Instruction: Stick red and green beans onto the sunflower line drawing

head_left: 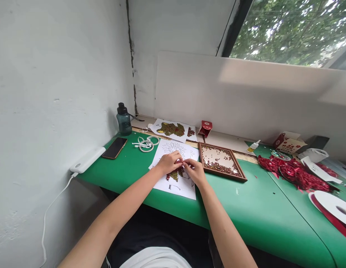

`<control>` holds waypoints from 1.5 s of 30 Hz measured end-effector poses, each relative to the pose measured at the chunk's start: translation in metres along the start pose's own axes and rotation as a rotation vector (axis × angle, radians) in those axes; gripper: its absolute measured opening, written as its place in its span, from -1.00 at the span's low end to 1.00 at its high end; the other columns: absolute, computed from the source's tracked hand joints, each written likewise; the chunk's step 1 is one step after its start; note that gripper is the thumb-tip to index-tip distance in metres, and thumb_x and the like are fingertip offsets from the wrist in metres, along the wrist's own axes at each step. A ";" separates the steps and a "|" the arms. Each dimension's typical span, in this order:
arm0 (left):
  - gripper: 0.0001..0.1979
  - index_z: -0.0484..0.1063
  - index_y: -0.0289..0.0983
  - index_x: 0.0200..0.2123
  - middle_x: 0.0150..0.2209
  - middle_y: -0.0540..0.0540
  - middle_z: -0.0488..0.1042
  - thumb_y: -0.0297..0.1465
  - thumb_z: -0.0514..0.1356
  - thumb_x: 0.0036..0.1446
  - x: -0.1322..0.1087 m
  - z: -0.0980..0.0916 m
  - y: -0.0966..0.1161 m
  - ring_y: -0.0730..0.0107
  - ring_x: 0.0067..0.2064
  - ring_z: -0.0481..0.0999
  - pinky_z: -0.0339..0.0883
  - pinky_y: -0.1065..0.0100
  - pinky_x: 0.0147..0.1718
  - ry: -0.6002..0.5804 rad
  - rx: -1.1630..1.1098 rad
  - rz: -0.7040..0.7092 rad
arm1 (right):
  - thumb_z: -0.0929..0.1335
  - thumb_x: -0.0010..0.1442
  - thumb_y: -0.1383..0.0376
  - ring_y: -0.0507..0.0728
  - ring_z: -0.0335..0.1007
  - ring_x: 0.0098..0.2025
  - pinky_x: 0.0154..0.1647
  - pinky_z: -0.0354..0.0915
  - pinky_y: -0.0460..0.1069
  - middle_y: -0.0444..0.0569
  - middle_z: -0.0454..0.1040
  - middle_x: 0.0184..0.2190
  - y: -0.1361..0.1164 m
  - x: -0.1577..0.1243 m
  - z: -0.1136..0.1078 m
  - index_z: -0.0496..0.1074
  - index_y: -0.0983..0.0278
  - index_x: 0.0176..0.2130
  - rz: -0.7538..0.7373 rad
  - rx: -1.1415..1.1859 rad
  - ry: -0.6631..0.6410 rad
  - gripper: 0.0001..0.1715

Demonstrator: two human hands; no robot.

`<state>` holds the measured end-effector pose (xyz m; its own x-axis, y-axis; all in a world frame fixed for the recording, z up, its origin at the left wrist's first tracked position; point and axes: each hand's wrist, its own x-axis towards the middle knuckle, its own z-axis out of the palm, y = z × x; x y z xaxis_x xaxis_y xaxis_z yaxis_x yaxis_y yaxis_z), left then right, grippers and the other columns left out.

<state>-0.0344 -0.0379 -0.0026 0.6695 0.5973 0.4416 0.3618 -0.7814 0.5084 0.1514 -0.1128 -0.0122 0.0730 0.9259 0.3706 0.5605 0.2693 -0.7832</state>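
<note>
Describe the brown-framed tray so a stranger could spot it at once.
On the green tabletop, find the right hand over a paper sheet. Just right of that sheet lies the tray. Unlike the flat paper, it has a raised brown rim around small scattered beads.

Seeing a dark bottle (124, 123) standing at the far left corner of the green surface (259, 204), a phone (114, 148) lying near the left edge, and a white device (87, 160) resting along that edge, trailing a white cord (54, 202) downward. Finding a coiled white cable (146, 144) inward of the phone. Following the far edge rightward, past a red box (206, 128), to a printed carton (289, 143); noticing red shredded strands (294, 174) in front and, cut off by the view, probably a ribbon spool (329, 201) nearer the front edge.
</note>
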 end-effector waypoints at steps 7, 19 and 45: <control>-0.91 0.50 -0.16 -0.18 -0.12 0.02 0.52 -0.30 0.23 0.38 0.000 0.001 -0.002 0.38 -0.25 0.54 0.32 0.36 -0.27 0.002 -0.013 0.005 | 0.36 0.28 0.08 0.13 0.40 -0.41 -0.36 0.28 0.00 -0.01 0.61 -0.38 0.000 -0.001 0.000 0.59 0.25 -0.27 0.007 -0.002 0.020 -0.67; -0.73 0.45 -0.18 -0.22 -0.18 -0.02 0.48 -0.20 0.06 0.46 0.000 -0.003 0.004 0.33 -0.23 0.50 0.32 0.32 -0.24 -0.065 -0.062 -0.057 | 0.35 0.27 0.11 0.16 0.45 -0.36 -0.28 0.36 0.04 0.02 0.63 -0.33 0.002 0.000 0.001 0.59 0.23 -0.26 0.045 0.020 0.106 -0.71; -0.95 0.51 -0.17 -0.28 -0.17 0.01 0.49 -0.42 0.26 0.26 -0.001 -0.006 0.009 0.35 -0.22 0.53 0.34 0.36 -0.22 -0.061 -0.103 -0.056 | 0.47 0.12 0.07 0.13 0.48 -0.37 -0.37 0.33 -0.01 -0.02 0.62 -0.37 0.004 0.002 0.003 0.54 0.24 -0.14 0.076 0.214 -0.006 -0.63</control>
<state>-0.0352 -0.0440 0.0057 0.6896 0.6246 0.3665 0.3329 -0.7229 0.6055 0.1515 -0.1093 -0.0160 0.1029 0.9471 0.3040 0.3657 0.2482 -0.8970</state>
